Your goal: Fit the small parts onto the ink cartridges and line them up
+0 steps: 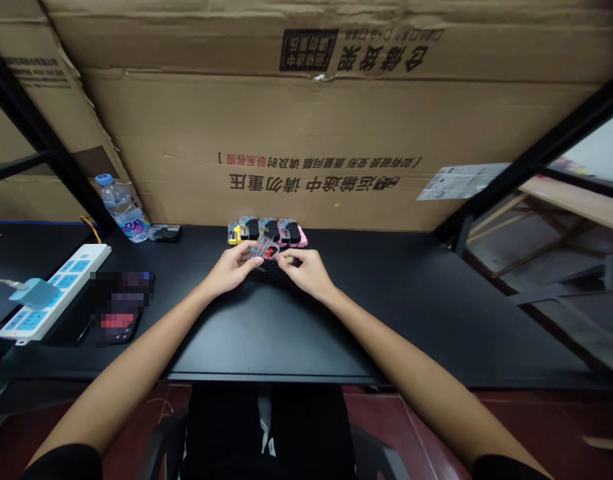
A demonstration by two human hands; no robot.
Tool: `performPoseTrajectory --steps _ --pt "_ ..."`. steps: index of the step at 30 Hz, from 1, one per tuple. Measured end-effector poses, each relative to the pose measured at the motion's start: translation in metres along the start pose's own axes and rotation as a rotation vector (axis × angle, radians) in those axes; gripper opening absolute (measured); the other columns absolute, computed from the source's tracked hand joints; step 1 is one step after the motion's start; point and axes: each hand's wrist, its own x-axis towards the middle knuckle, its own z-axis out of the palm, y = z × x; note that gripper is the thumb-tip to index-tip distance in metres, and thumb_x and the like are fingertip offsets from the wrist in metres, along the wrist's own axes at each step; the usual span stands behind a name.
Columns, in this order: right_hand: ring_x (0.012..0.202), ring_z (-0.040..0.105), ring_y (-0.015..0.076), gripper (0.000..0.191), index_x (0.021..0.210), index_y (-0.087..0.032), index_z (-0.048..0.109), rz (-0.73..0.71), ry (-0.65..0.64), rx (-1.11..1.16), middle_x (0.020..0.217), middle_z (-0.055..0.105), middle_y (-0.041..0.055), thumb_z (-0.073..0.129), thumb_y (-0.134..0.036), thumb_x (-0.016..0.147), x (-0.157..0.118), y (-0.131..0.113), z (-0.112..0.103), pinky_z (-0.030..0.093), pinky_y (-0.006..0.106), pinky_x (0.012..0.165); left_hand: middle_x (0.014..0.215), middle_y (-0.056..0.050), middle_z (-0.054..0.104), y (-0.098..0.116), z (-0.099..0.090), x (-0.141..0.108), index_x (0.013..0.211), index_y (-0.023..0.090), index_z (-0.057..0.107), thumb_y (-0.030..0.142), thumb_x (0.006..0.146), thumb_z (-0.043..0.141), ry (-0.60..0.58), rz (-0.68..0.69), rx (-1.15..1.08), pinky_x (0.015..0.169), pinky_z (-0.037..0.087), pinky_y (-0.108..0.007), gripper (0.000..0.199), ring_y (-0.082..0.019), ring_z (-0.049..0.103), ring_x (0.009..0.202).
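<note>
My left hand (235, 268) is closed on a clear plastic cartridge (259, 247), its thumb along the near side. Red and blue bits show inside the cartridge. Opposite it, my right hand (305, 270) is pinched at the cartridge's right side, where a small yellowish piece (289, 260) shows by the fingertips. Exactly what those fingers grip is too small to make out. Dark parts (271, 267) lie just under the hands. Behind them stands a row of several similar clear and black cartridges (289, 232), some with yellow or pink parts.
The black table (286, 333) ends at cardboard sheets (311, 120) behind. A water bottle (123, 208) and a dark cartridge (166, 233) stand at the back left. Nearer on that side lie a white power strip (89, 257) with a plugged-in charger (36, 293) and phones (121, 313).
</note>
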Motion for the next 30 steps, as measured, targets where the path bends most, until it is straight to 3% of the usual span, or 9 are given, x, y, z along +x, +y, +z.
performPoseTrajectory --steps 6,10,18,23,30 --pt "0.071 0.068 0.0224 0.041 0.088 -0.019 0.084 -0.047 0.007 -0.018 0.081 0.080 0.0067 0.069 -0.056 0.096 -0.001 0.002 0.000 0.057 0.036 0.073 0.132 -0.014 0.079 0.001 -0.001 -0.001 0.127 0.018 0.068 0.052 0.098 0.075 -0.018 0.030 -0.020 0.109 0.061 -0.043 0.046 -0.027 0.078 0.117" --pt "0.067 0.065 0.0185 0.039 0.088 -0.016 0.084 -0.101 0.011 -0.011 0.076 0.078 0.0055 0.068 -0.051 0.098 -0.001 0.003 0.003 0.052 0.030 0.067 0.126 -0.012 0.080 -0.004 -0.002 -0.001 0.122 0.019 0.068 0.050 0.089 0.086 -0.011 0.047 -0.026 0.103 0.064 -0.042 0.049 -0.026 0.080 0.109" --pt "0.068 0.065 0.0180 0.032 0.087 -0.020 0.080 -0.177 0.064 -0.105 0.079 0.076 0.0042 0.067 -0.045 0.103 0.003 0.010 -0.006 0.054 0.032 0.071 0.112 -0.010 0.079 -0.002 -0.014 0.003 0.111 0.019 0.063 0.051 0.087 0.085 0.140 0.048 0.070 0.095 0.064 -0.040 0.045 -0.024 0.078 0.100" --pt "0.070 0.065 0.0169 0.024 0.088 -0.021 0.080 -0.244 -0.053 -0.214 0.081 0.074 0.0039 0.068 -0.037 0.102 0.002 0.022 -0.013 0.051 0.030 0.072 0.106 -0.007 0.079 -0.009 -0.029 0.004 0.100 0.021 0.058 0.044 0.080 0.087 0.247 -0.049 0.149 0.092 0.065 -0.041 0.042 -0.023 0.078 0.095" --pt "0.078 0.070 0.0173 0.013 0.100 -0.023 0.082 -0.257 -0.250 -0.316 0.094 0.075 0.0052 0.079 -0.035 0.099 -0.010 0.016 -0.002 0.051 0.028 0.073 0.106 -0.008 0.081 -0.018 -0.034 0.004 0.095 0.023 0.054 0.042 0.076 0.087 0.292 -0.122 0.173 0.094 0.064 -0.044 0.043 -0.026 0.080 0.097"
